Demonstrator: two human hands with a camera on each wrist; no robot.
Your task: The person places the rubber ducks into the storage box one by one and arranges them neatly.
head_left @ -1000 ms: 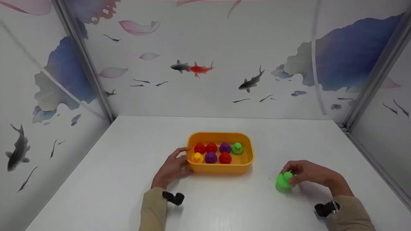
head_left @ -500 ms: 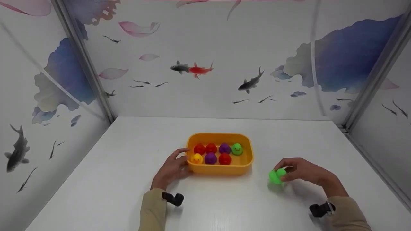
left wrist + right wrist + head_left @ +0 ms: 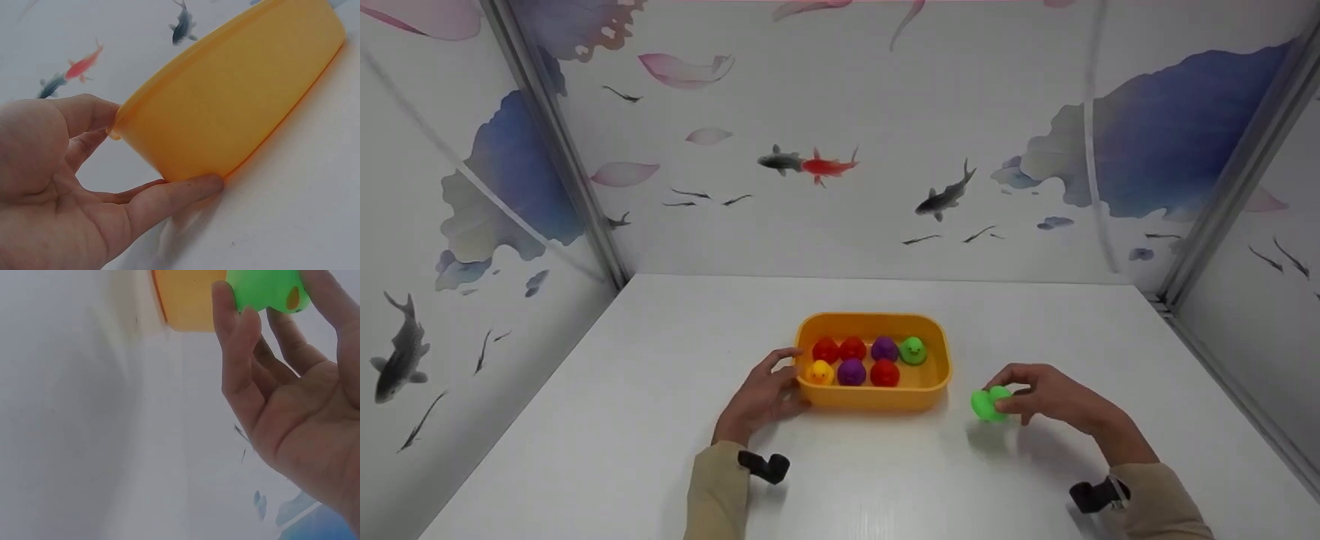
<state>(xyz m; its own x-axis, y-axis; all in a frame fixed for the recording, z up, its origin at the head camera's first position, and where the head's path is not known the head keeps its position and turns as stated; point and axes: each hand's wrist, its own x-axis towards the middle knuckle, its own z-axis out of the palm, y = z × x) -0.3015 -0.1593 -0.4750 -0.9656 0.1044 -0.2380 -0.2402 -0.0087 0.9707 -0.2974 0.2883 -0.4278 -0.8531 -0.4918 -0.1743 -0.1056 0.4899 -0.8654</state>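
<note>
Head view: the right hand (image 3: 1054, 397) pinches a green duck (image 3: 987, 403) above the table (image 3: 622, 420), just right of the orange tray (image 3: 874, 396). The left hand (image 3: 761, 395) rests against the tray's left end.

Left wrist view: relaxed fingers (image 3: 185, 188) touch the tray (image 3: 225, 112) wall.

Right wrist view: fingertips (image 3: 225, 304) clamp the duck (image 3: 264, 289).
</note>
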